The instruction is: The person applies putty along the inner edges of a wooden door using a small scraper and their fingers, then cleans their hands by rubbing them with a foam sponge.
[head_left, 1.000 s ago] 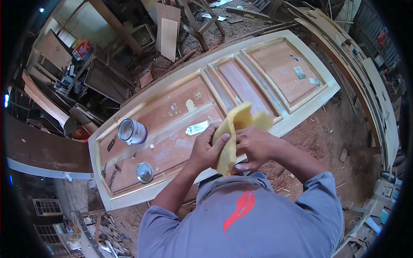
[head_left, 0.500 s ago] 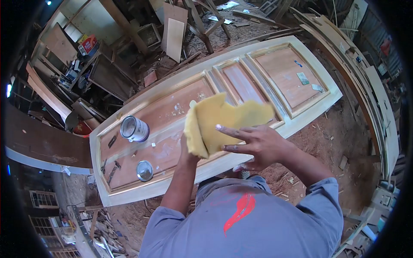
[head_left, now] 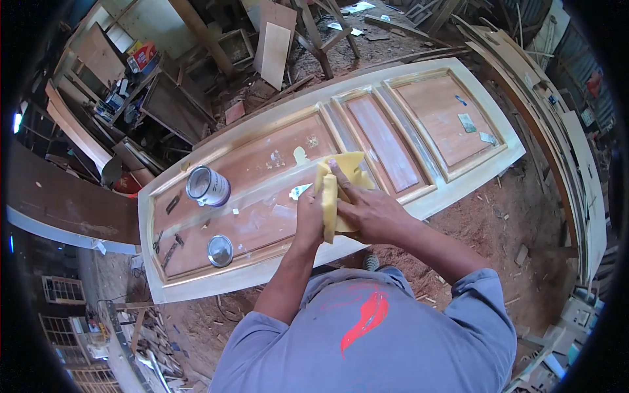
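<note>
Above the near edge of the panelled wooden door (head_left: pixel 367 131), a soft yellow foam sheet (head_left: pixel 329 208) is folded between my two hands. My left hand (head_left: pixel 310 216) grips it from the left, most of its fingers hidden behind the foam. From the right, my right hand (head_left: pixel 377 215) presses against the sheet, with its fingers over the fold. On the door to the left stands an open paint can (head_left: pixel 208 188), with its round metal lid (head_left: pixel 220 251) lying closer to me.
Pliers (head_left: pixel 157 242) and a hammer-like tool (head_left: pixel 173 250) lie at the door's left end. Sandpaper pieces (head_left: pixel 466 122) rest on the right panel. Long boards (head_left: pixel 557 131) lean along the right. Shavings and scraps cover the floor around the door.
The foam sheet was spread wide and is now folded into a narrower bundle. My right hand has moved left and closed against it; my left hand has shifted slightly right.
</note>
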Demonstrator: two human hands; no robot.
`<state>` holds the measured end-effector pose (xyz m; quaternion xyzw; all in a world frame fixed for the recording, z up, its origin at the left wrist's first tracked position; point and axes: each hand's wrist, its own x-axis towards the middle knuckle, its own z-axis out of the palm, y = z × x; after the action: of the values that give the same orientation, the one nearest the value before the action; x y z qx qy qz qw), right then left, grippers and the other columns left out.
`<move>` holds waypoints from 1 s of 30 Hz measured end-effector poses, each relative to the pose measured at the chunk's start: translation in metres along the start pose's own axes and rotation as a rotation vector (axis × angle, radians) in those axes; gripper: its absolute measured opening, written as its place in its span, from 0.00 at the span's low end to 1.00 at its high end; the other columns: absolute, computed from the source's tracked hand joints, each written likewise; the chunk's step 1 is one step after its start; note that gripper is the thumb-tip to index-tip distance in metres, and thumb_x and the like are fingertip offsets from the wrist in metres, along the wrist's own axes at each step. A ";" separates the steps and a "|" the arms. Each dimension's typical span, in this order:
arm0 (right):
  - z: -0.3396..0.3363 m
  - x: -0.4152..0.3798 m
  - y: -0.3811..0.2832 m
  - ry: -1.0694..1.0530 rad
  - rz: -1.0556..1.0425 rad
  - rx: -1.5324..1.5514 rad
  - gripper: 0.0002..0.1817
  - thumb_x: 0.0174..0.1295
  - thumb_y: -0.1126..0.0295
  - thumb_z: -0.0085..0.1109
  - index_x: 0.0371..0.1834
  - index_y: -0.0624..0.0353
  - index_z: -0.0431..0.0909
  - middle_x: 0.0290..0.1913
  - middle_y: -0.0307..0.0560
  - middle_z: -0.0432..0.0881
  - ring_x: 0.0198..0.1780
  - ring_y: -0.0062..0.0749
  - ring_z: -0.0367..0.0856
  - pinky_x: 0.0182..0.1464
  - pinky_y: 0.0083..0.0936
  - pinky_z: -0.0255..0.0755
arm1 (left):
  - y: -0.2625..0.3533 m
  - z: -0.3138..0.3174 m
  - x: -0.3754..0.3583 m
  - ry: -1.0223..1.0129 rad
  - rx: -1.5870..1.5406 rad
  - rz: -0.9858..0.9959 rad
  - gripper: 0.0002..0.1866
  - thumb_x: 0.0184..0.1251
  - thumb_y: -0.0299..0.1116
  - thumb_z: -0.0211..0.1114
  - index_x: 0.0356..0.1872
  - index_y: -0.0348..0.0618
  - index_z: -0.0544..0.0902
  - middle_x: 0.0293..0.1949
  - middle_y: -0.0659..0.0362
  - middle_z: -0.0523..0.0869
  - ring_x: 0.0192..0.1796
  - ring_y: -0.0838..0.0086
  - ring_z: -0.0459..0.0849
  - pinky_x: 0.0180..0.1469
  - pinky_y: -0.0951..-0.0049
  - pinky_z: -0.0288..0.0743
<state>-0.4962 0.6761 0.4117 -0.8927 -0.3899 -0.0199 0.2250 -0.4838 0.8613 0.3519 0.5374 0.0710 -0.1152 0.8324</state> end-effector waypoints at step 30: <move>0.060 0.037 0.006 0.179 0.128 0.375 0.43 0.68 0.55 0.70 0.87 0.41 0.63 0.90 0.67 0.35 0.91 0.65 0.32 0.87 0.62 0.28 | 0.006 -0.105 -0.035 -0.100 -0.615 0.107 0.35 0.83 0.57 0.57 0.77 0.40 0.70 0.70 0.53 0.80 0.67 0.63 0.83 0.67 0.48 0.81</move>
<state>-0.4746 0.7233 0.3639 -0.8529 -0.3078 -0.0120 0.4215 -0.5156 0.9636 0.3223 0.2572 0.0332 -0.0707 0.9632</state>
